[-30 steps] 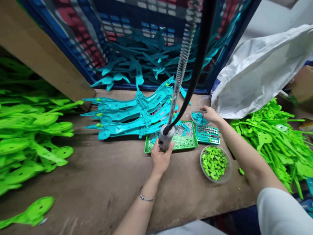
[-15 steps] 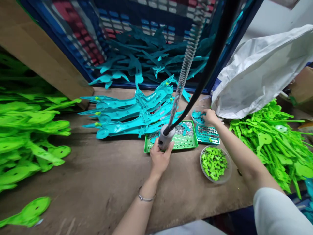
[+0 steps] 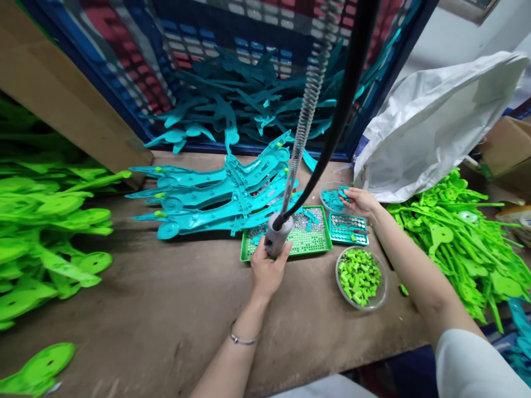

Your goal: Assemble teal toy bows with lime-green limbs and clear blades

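Observation:
My left hand (image 3: 267, 268) is wrapped round a grey electric screwdriver (image 3: 277, 235), which hangs from a coil spring and a black cable. Behind it lies a green tray (image 3: 307, 247) holding small silver screws and a few turquoise bits. My right hand (image 3: 360, 202) pinches a small turquoise plastic piece (image 3: 343, 192) just above a clear bowl (image 3: 327, 190) of similar turquoise pieces. Several long turquoise plastic parts (image 3: 199, 213) with small green inserts lie side by side, left of the screwdriver.
A turquoise tray (image 3: 348, 236) with round silver pieces and a bowl (image 3: 385, 284) of small green pieces stand at right. Green parts pile up at left (image 3: 41, 237) and right (image 3: 452, 243). A white sack (image 3: 415, 138) and a bag of turquoise parts (image 3: 257, 83) stand behind.
My right hand has lifted slightly from the turquoise bowl, with a small turquoise piece now showing in its fingers. My left hand stays on the screwdriver. The whole view has shifted a little.

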The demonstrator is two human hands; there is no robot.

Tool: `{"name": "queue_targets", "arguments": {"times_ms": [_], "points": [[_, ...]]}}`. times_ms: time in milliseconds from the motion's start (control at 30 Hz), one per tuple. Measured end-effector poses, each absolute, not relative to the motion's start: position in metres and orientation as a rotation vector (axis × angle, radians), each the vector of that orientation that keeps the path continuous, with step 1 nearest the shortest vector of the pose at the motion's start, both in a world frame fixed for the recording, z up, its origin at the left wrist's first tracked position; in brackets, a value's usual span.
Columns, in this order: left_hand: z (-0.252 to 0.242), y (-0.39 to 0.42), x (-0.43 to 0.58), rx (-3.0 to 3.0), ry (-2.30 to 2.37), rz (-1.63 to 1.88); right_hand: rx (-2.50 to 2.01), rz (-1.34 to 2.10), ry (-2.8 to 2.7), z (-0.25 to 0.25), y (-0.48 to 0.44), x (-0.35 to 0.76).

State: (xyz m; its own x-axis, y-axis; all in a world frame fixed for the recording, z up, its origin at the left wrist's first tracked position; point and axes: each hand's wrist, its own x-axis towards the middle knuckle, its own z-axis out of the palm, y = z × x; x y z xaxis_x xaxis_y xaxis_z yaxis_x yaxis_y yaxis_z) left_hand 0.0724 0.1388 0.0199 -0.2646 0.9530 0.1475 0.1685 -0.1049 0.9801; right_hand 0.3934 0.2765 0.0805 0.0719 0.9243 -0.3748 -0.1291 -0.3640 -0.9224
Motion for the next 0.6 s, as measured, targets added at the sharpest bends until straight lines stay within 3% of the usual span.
{"name": "queue_targets", "arguments": {"times_ms": [267,600], "points": [[0.018,0.138,0.071,1.304,1.493,1.4,-1.387,1.776,-1.013,0.094,0.238,0.347],[0.02,0.138,0.07,1.329,1.474,1.406,-1.433,1.685,-1.085,0.1,0.236,0.323]]}}
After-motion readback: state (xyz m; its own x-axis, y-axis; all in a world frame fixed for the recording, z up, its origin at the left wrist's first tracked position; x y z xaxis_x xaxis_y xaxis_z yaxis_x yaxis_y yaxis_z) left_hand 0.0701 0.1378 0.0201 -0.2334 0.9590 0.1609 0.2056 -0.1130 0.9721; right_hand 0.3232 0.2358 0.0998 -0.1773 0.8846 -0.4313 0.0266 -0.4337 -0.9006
